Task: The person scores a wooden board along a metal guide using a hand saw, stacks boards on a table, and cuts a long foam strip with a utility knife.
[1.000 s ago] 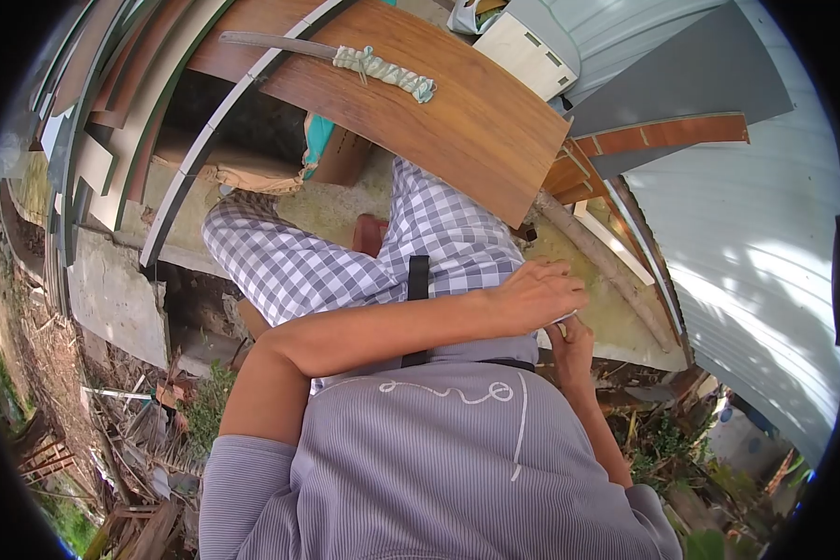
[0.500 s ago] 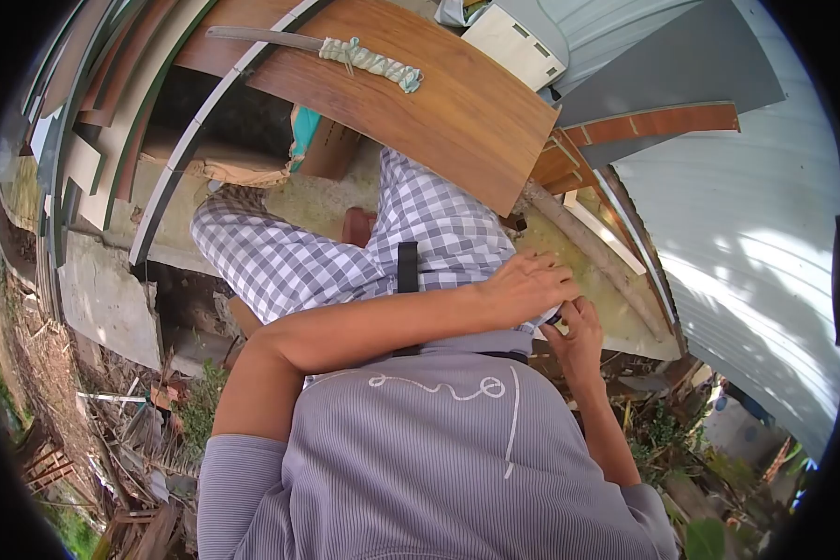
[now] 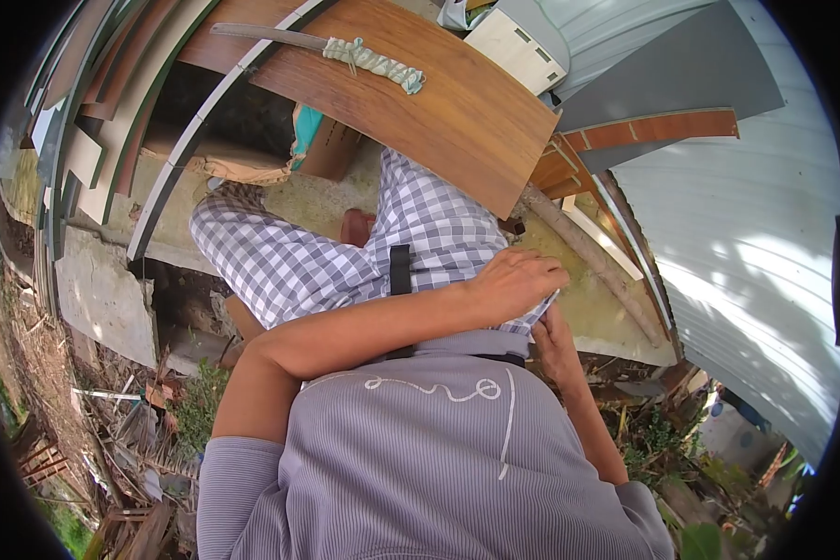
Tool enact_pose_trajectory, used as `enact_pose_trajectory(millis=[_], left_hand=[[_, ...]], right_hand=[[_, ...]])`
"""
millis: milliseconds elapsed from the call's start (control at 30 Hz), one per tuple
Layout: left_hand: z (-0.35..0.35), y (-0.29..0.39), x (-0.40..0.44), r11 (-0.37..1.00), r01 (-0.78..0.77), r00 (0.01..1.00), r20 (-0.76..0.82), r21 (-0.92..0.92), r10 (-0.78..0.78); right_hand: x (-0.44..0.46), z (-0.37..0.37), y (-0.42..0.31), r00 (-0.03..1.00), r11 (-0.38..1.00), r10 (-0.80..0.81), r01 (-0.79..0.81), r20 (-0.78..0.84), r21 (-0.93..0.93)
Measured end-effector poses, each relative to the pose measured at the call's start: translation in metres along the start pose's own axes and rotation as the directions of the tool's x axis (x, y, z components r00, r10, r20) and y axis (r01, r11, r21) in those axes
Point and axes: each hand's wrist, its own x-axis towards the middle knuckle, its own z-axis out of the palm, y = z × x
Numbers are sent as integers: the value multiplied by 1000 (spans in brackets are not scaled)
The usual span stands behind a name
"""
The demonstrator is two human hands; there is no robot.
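My left hand (image 3: pixel 518 282) reaches across my lap to my right hip. Its fingers are curled in at the edge of my grey-and-white checked trousers (image 3: pixel 439 210), and the cloth is drawn up beneath them. Just below it, my right hand (image 3: pixel 554 343) is against the side of the trousers at the hip. Its fingertips are hidden by the cloth and the left hand, so whatever they hold is out of sight. A black strap (image 3: pixel 399 269) hangs from my waist over the trousers.
Ahead lies a brown wooden board (image 3: pixel 457 112) bearing a long curved tool (image 3: pixel 373 63) with a cloth-wrapped handle. A cardboard box (image 3: pixel 331 149) sits under it. Stacked panels (image 3: pixel 112 112) stand left; a wooden pole (image 3: pixel 593 257) and corrugated metal sheet (image 3: pixel 719 252) are right.
My right hand has moved in against the hip, and its fingers and the small dark thing by them have gone from sight. My left hand has shifted slightly left.
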Motion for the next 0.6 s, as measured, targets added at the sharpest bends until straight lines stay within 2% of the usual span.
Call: enact_pose_trajectory(millis=[33, 100, 233, 300, 333, 400, 467, 533, 600], left_hand=[[-2, 0, 0, 999, 34, 999, 31, -8, -34], [-5, 0, 1, 999, 33, 998, 56, 1, -33], [-15, 2, 0, 998, -41, 988, 152, 38, 35], [-24, 0, -3, 999, 15, 986, 162, 48, -23], [-28, -1, -6, 996, 74, 979, 184, 48, -82], [-23, 2, -12, 996, 78, 988, 127, 42, -83], [-17, 0, -17, 997, 74, 995, 67, 35, -76], [-18, -2, -16, 996, 86, 991, 100, 36, -89], [-19, -4, -17, 994, 108, 988, 107, 37, -111]], right_hand=[[2, -4, -1, 1000, 1000, -3, 3, 7, -3], [8, -12, -5, 976, 994, 111, -108, 186, -26], [26, 2, 17, 968, 998, 54, -45, 246, -43], [33, 13, 19, 969, 985, 117, -141, 217, 99], [30, 17, 15, 968, 987, 105, -130, 228, 97], [15, 22, 8, 945, 870, 259, -318, 199, 377], [10, 21, 3, 940, 849, 247, -326, 234, 415], [11, 22, 4, 955, 778, 206, -291, 212, 557], [16, 24, 2, 960, 812, 173, -266, 221, 520]])
